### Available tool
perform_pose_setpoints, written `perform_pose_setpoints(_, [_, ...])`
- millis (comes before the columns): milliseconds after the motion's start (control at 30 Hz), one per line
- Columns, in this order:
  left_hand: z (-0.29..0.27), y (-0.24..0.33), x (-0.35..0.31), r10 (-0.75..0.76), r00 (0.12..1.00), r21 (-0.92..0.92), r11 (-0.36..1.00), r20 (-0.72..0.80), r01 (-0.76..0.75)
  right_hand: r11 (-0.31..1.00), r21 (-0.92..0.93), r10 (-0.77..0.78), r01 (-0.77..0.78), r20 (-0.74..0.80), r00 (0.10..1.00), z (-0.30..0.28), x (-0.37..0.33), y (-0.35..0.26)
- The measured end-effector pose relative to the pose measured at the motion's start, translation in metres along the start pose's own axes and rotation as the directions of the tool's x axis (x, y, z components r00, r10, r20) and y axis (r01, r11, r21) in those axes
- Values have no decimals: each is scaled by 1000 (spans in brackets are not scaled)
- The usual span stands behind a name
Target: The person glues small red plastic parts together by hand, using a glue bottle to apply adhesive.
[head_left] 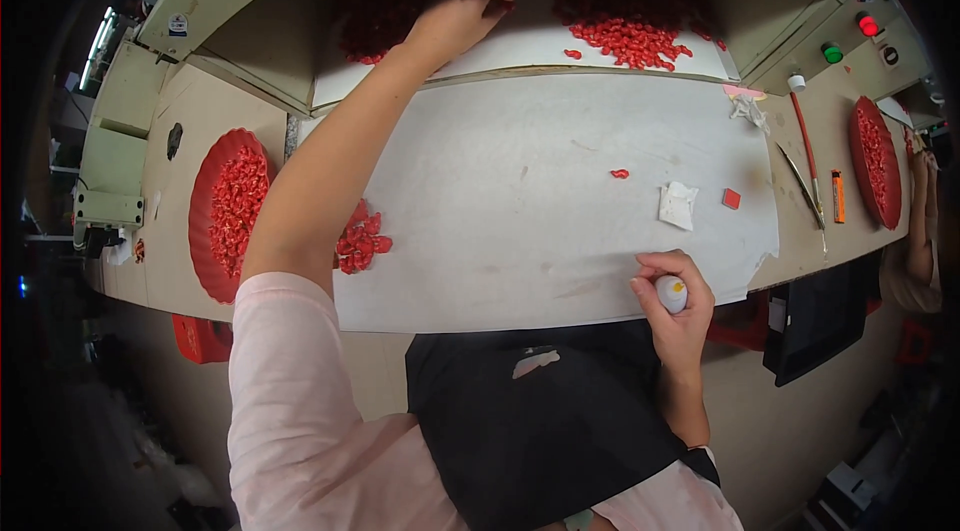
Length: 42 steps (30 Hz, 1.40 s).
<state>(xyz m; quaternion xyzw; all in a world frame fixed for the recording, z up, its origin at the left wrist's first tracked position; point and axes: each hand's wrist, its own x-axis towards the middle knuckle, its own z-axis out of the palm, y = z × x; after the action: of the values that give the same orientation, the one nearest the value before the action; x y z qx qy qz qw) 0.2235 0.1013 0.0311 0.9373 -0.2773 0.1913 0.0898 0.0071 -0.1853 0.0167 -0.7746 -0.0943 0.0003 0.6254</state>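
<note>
My left hand [462, 26] reaches far forward into the shaded opening of the cabinet. Its fingertips are pinched together, with a bit of red at them that looks like one of the small red pieces. Close to the table's front edge, my right hand [682, 316] is wrapped round a small white bottle [671, 295] with a yellow tip. A heap of glossy small red pieces [630, 39] lies inside the cabinet at right, and a darker heap [385, 6] is partly behind my left hand. One single red piece [620, 174] rests on the white paper sheet [480, 201].
Red pieces fill a scalloped red tray [203, 221] at left and another red tray [868, 181] at far right. More pieces [362, 239] lie beside my left arm. Tweezers [797, 176], a red-handled brush [803, 131], an orange cutter [838, 196] and crumpled tissue [678, 205] lie at right.
</note>
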Motion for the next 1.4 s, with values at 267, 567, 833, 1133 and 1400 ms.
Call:
perform_pose_setpoints(267, [-56, 127, -86, -398, 740, -841, -247, 541, 482, 983, 183, -11, 13, -8, 1000, -7, -4, 2])
perform_pose_setpoints(567, [-23, 187, -131, -253, 768, -589, -784, 589, 193, 991, 119, -61, 63, -17, 998, -2, 0, -14])
perform_pose_setpoints(833, [-12, 195, -135, -206, 812, -497, -860, 547, 117, 991, 111, -64, 76, -106, 992, 1, 0, -19])
perform_pose_setpoints(1133, [-14, 194, -139, -248, 804, -501, -862, 540, 70, 990, -2, -140, 141, -151, 979, 4, 1, -19])
perform_pose_setpoints(1400, [-11, 197, -140, -286, 822, -631, -768, 493, 111, 932, 291, -134, 214, -273, 953, 11, 6, -28])
